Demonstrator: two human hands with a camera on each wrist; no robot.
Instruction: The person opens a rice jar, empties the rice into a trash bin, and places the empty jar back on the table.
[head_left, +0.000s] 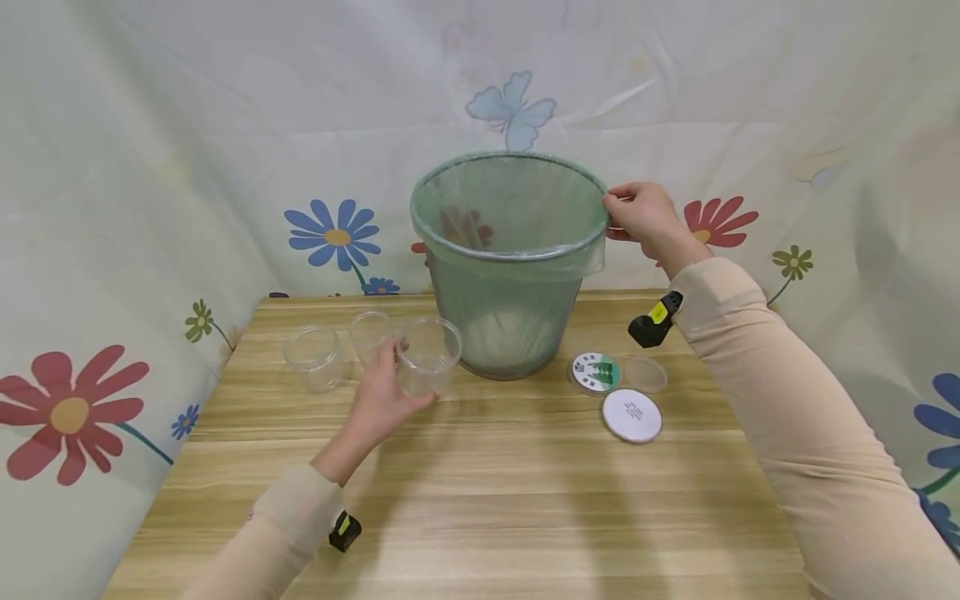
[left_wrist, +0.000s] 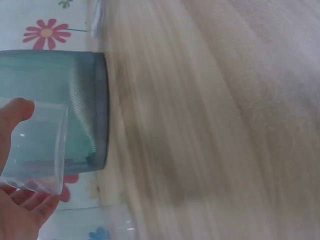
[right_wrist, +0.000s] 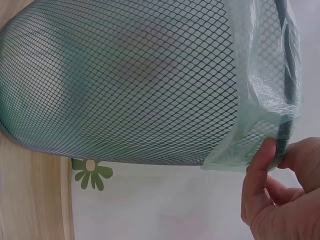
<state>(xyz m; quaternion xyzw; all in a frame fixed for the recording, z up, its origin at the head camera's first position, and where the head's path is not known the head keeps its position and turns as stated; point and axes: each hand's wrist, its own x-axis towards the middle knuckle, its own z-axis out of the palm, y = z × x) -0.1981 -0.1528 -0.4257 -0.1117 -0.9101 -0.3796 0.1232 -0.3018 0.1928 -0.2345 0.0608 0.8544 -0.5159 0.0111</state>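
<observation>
A mesh wastebasket [head_left: 502, 317] stands at the back of the table, lined with a thin green plastic bag [right_wrist: 267, 95] folded over its rim. My right hand [head_left: 643, 218] pinches the bagged rim at the basket's right side, thumb on one face and fingers on the other. With fingers and thumb around its sides, my left hand [head_left: 386, 398] holds a clear plastic cup [head_left: 431, 354] in front of the basket's left side. In the left wrist view the cup [left_wrist: 37, 145] looks see-through, the basket behind it. Two more clear cups [head_left: 315, 360] [head_left: 369, 333] stand to the left.
Right of the basket lie a round lid with a green and white print [head_left: 596, 372], a clear brownish disc [head_left: 646, 375] and a white round lid [head_left: 632, 416]. The wooden table [head_left: 480, 508] ends at a flower-printed curtain [head_left: 337, 108] behind.
</observation>
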